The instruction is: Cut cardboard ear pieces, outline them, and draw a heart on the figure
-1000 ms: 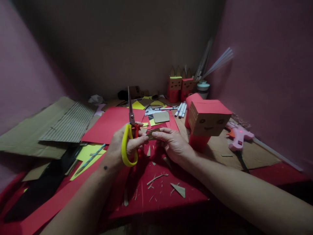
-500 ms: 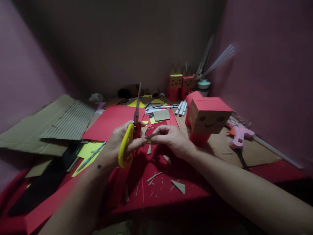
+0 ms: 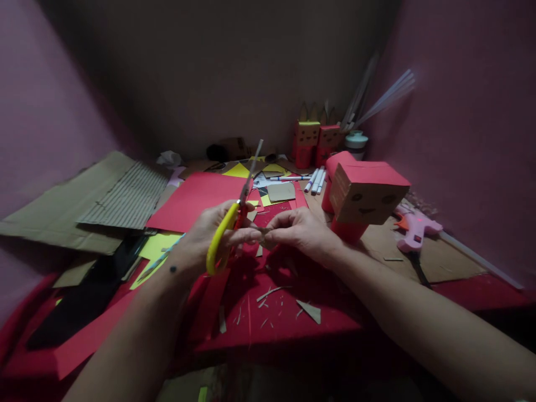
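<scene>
My left hand [image 3: 201,231] is closed around a pair of scissors with yellow handles [image 3: 215,243], the blades pointing up and away from me. Its thumb and fingertips also pinch a small piece of brown cardboard [image 3: 264,237]. From the other side my right hand [image 3: 304,233] grips the same piece between thumb and fingers. Fingers cover most of the piece, so its shape is unclear. Below both hands, cardboard offcuts [image 3: 310,311] and thin slivers are scattered over the red tabletop [image 3: 288,329].
A red figure with a cardboard box head [image 3: 368,195] stands right of my right hand. Further right lies a pink glue gun [image 3: 414,229]. Several markers [image 3: 315,181] and two smaller figures [image 3: 307,142] are behind. Red paper [image 3: 196,198] and corrugated cardboard [image 3: 125,195] lie left.
The view has shifted a little, so the scene sits further right. The scissor blades lean more to the right, and both hands have turned the cardboard piece slightly between their fingertips.
</scene>
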Available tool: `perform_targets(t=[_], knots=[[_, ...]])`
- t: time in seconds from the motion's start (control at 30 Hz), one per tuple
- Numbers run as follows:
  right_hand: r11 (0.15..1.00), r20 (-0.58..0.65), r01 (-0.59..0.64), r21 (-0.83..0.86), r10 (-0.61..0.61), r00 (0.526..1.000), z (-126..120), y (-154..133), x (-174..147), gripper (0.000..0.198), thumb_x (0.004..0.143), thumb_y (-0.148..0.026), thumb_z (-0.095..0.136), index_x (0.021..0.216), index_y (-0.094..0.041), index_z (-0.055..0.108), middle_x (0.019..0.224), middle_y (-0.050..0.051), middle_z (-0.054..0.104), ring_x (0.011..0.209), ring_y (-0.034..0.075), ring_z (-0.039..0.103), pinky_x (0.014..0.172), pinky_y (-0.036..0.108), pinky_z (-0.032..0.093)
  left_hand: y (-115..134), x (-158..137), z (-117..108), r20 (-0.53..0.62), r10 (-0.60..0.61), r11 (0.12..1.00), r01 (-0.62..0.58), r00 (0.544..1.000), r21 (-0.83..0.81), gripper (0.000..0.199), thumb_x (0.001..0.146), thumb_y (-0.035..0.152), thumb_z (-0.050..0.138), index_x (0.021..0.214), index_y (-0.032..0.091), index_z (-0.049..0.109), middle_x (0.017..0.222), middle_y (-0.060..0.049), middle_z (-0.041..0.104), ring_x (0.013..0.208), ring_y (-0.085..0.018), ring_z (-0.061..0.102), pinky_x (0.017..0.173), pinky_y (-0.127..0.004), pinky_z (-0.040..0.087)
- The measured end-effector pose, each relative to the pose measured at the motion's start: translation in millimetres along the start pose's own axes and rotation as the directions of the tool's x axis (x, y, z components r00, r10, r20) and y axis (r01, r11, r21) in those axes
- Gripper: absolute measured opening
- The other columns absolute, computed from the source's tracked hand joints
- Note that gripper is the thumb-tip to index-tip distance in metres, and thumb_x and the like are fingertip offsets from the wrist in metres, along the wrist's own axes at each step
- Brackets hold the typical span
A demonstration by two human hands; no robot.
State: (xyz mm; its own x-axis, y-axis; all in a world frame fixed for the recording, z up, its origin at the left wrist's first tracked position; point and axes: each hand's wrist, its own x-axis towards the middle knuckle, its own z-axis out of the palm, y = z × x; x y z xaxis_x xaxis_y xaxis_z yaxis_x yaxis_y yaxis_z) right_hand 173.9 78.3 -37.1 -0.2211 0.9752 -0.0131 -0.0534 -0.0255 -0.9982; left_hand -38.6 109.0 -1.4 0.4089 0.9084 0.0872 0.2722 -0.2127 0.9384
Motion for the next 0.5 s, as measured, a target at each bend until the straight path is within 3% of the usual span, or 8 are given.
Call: perform_targets(t=[0.07,0.13,0.27,0.5], knots=[[0.997,-0.057,0.011,0.076,-0.007,0.998,0.6,2.2,1.3,0.013,0.069,-0.031,0.088,0.068,-0.023,0.078,0.059,-0.003,0.067,0.053,0.012,0.047,0.057,0.031,0.032,-2.7,1.9,-2.3,0.017,0.011,0.999,-0.011,1.0,-0.03,0.047,0.068,0.041,0.1,0.1,0.022,0.071,0.073,0.002,0.073,0.061,-0.017,0.07,0.056,-0.027,0.056],[0.99,-0.097,0.02,0.143,-0.006,0.995,1.9,4.9,2.7,0.017,0.069,-0.034,0.088,0.07,-0.024,0.075,0.055,-0.005,0.06,0.049,0.011,0.04,0.054,0.031,0.028,-6.9,3.3,-3.1,0.056,0.014,0.999,-0.012,0.998,-0.04,0.042,0.079,0.042,0.099,0.102,0.02,0.072,0.074,0.004,0.071,0.06,-0.014,0.067,0.056,-0.026,0.057],[0.972,-0.117,0.017,0.235,0.011,0.993,6.1,11.2,4.2,0.021,0.07,-0.037,0.09,0.074,-0.024,0.073,0.059,-0.002,0.063,0.051,0.013,0.045,0.054,0.031,0.031,-18.1,6.4,0.1,0.071,0.012,0.999,-0.009,0.997,-0.041,0.025,0.105,0.039,0.081,0.116,0.017,0.073,0.084,0.004,0.07,0.066,-0.013,0.068,0.062,-0.028,0.062],[0.962,-0.112,0.013,0.273,0.019,0.993,9.4,18.1,5.5,0.021,0.072,-0.036,0.09,0.073,-0.023,0.073,0.059,-0.001,0.062,0.055,0.015,0.048,0.055,0.031,0.033,-20.2,9.4,2.5,0.045,0.029,0.999,-0.03,0.999,0.029,0.021,0.104,0.033,0.084,0.112,0.017,0.073,0.094,0.001,0.073,0.076,-0.015,0.071,0.07,-0.031,0.065]])
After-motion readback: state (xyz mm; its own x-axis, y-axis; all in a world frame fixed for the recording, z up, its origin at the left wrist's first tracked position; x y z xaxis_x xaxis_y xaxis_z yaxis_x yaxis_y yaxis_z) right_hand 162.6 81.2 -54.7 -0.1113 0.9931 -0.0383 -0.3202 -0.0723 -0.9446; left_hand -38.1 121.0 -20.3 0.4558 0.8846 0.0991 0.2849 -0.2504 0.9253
